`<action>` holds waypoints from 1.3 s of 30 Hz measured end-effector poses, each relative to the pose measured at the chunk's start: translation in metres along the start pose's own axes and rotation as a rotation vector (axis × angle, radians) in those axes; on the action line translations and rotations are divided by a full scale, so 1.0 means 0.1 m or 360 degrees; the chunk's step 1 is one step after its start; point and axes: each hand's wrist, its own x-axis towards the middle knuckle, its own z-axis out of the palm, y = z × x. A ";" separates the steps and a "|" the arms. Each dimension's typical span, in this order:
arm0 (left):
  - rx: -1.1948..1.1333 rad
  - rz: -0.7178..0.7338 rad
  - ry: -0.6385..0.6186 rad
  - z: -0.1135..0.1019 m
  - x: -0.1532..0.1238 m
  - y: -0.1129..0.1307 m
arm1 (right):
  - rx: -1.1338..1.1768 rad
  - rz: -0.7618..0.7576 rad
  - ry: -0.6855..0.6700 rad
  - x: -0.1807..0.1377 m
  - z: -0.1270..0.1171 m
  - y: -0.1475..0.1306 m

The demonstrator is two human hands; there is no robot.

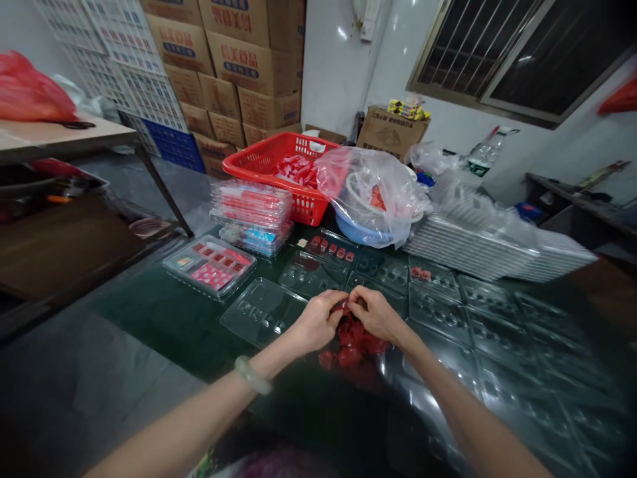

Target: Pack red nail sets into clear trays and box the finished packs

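Note:
My left hand (318, 322) and my right hand (374, 312) meet over a heap of small glossy red pieces (351, 355) on the dark green table (164, 325). Both have fingers pinched close together around something small and red, too hidden to name. A jade-coloured bangle (253, 375) circles my left wrist. Beyond my hands, a clear plastic tray (331, 247) has a row of several small red pieces in it. Another tray (432, 275) carries a couple of red pieces. Left of my hands lies a clear tray (266, 309) with moulded hollows.
A filled tray (212, 265) sits at the left, near stacked packs (251, 206). Behind stand a red basket (259, 154) and a blue basin (365, 232) under plastic film. Stacked clear trays (478, 242) and several spread trays (440, 309) occupy the right. Cartons (249, 63) line the wall.

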 end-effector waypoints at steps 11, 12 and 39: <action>-0.1372 -0.0680 -0.0008 -0.10 -0.06 0.15 | 0.0857 0.0132 0.0174 0.01 0.08 -0.30; -0.1488 -0.0707 -0.0048 -0.10 -0.06 0.15 | 0.0900 0.0165 0.0195 0.01 0.09 -0.31; 0.0044 0.0066 -0.0048 -0.08 -0.37 0.06 | 0.1512 0.0625 0.0723 -0.16 -0.40 -0.19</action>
